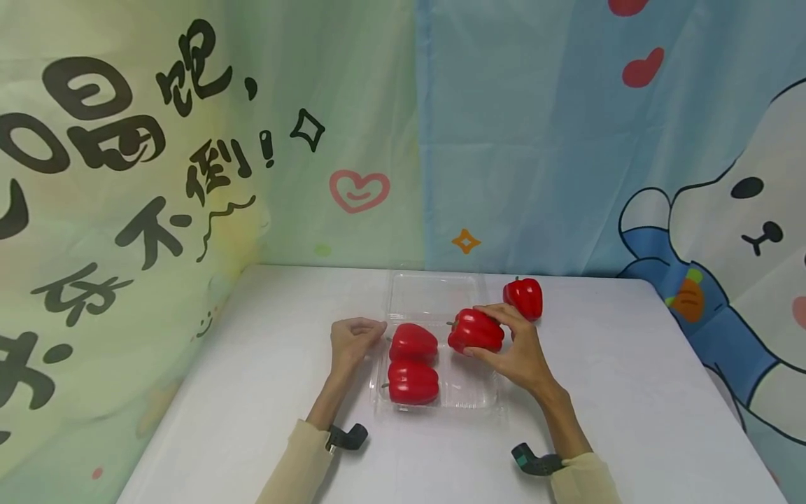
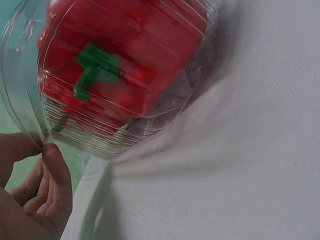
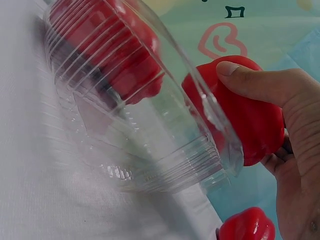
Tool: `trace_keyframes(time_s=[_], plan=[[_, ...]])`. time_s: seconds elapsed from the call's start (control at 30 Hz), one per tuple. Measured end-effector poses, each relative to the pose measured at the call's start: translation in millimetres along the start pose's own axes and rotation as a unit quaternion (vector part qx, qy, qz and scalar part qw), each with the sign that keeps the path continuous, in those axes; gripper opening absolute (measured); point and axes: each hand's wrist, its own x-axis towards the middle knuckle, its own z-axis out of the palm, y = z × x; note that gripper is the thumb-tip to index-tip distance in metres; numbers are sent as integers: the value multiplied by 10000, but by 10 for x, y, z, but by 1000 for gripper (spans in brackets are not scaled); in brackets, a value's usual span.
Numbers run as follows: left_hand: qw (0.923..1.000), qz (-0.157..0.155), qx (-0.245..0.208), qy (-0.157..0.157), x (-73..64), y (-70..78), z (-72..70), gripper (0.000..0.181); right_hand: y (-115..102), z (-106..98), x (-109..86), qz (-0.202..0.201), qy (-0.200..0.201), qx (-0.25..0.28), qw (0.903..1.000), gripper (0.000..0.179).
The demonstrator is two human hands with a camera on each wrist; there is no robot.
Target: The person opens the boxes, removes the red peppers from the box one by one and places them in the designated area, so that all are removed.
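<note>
A clear plastic clamshell box (image 1: 469, 388) lies on the table with its lid (image 1: 434, 294) folded back. Two red bell peppers sit in its left half, one toward the back (image 1: 413, 343) and one toward the front (image 1: 413, 383). My right hand (image 1: 513, 343) grips another red bell pepper (image 1: 475, 330) over the back right of the box, thumb on the near side. In the right wrist view this pepper (image 3: 250, 115) shows beyond the box rim. My left hand (image 1: 357, 341) pinches the box's left rim between thumb and finger, as the left wrist view shows.
One more red bell pepper (image 1: 524, 297) lies on the white table (image 1: 630, 364), behind my right hand near the back edge. A printed curtain (image 1: 504, 140) hangs behind the table. Each wrist wears a dark camera mount (image 1: 348, 437).
</note>
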Motion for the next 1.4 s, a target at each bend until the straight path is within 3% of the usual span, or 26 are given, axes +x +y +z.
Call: trace_keyframes(time_s=[1.4], plan=[[10000,64,59,-2,-24,0,0,18,2,-131,-16,-56,452,-417,9981,78]])
